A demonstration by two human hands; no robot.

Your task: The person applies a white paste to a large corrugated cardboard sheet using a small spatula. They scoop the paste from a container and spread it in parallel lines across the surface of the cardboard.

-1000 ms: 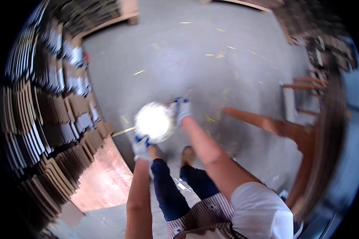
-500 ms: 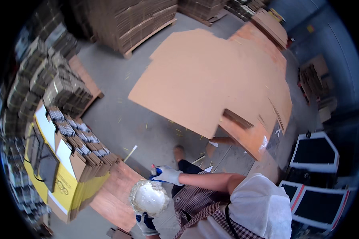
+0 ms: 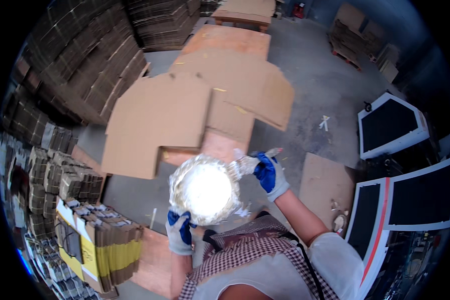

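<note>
My left hand point(image 3: 179, 232), in a white and blue work glove, is closed on the near left rim of a round basin point(image 3: 177, 187). Its outside is crusted with something whitish and wrinkled, and bright white paste point(image 3: 208, 192) lies inside. In a matching glove, my right hand point(image 3: 271, 175) is closed round a crusted brush-like tool point(image 3: 246, 165) just beyond the basin's right rim. A reddish tip of its handle sticks out past my fingers. The tool's working end is too caked to make out clearly.
Large flat cardboard sheets point(image 3: 155, 120) lie ahead on boards. Folded yellow and brown cartons point(image 3: 110, 250) stand at the lower left, with bundled cardboard stacks point(image 3: 65, 175) behind. White-framed dark panels point(image 3: 420, 195) stand at the right. A brown board point(image 3: 325, 180) lies on the floor.
The view has swung to the right, so the cardboard sheets now appear farther left. The basin is now more centrally ahead of me, and my right hand with the tool is at its right side.
</note>
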